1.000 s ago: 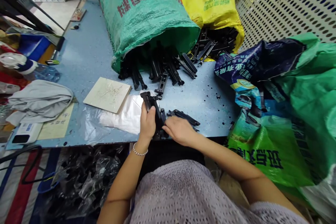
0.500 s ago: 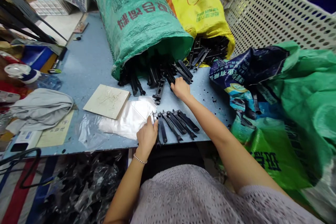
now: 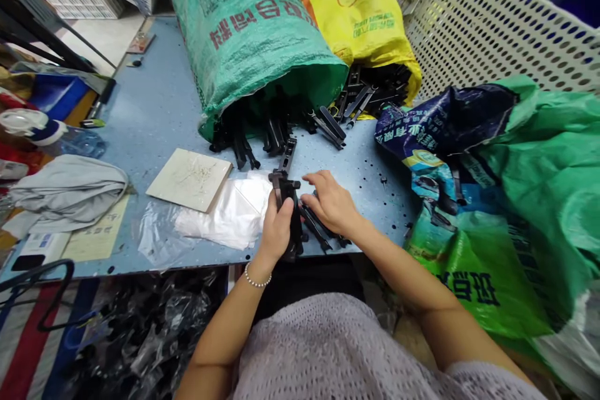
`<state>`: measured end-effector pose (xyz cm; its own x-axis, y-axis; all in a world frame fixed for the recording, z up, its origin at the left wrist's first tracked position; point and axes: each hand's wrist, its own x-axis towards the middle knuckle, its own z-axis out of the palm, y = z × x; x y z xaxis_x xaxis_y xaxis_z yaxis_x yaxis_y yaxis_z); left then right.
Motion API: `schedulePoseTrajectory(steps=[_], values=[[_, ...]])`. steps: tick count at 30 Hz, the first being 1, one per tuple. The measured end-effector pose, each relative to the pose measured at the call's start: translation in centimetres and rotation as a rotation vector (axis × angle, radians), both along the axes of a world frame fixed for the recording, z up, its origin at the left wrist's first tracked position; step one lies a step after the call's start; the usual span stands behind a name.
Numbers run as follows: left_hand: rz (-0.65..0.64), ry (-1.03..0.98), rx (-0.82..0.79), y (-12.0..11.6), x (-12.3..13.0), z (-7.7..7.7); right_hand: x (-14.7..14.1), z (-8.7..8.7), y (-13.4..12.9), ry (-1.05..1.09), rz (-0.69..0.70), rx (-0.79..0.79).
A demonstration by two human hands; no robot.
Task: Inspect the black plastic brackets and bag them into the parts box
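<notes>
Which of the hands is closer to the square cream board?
Left. The left hand, gripping black parts, is right of the board, past the white plastic; the right hand is farther right, by other black pieces.

Left hand [image 3: 275, 230]: above the near edge of the surface [image 3: 159, 87], fingers curled in a grip and partly hidden, thumb [image 3: 285, 211] uppermost and directed toward the far edge. The left wrist [image 3: 262, 260] lies at the near edge; the left forearm [image 3: 229, 320] slants up to it from a bent left elbow [image 3: 210, 359]. Right hand [image 3: 335, 205]: beyond the near edge, near the left hand but apart from it, index finger [image 3: 314, 179] extended toward it. The right forearm [image 3: 398, 267] crosses the near edge obliquely; the right elbow [image 3: 435, 315] is bent.
</notes>
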<state>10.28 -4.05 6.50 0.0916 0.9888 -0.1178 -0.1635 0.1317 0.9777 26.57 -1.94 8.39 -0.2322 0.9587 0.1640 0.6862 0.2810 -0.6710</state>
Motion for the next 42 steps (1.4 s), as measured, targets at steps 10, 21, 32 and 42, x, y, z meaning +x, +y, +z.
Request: schedulePoseTrajectory(steps=[10, 21, 32, 42], values=[[0.044, 0.241, 0.091, -0.3, -1.7, 0.9, -1.9, -1.0, 1.9, -0.209, 0.188, 0.166], [-0.210, 0.284, -0.032, -1.0, -2.6, 3.0, 0.4, 3.4, 4.0, 0.011, 0.447, -0.056], [0.052, 0.204, 0.020, 0.0, -3.2, 1.2, -2.2, 0.2, -2.7, 0.079, 0.418, -0.293], [0.094, 0.687, 0.024, -0.7, -5.4, -1.5, -0.6, -3.2, 2.0, 0.012, 0.206, -0.503]])
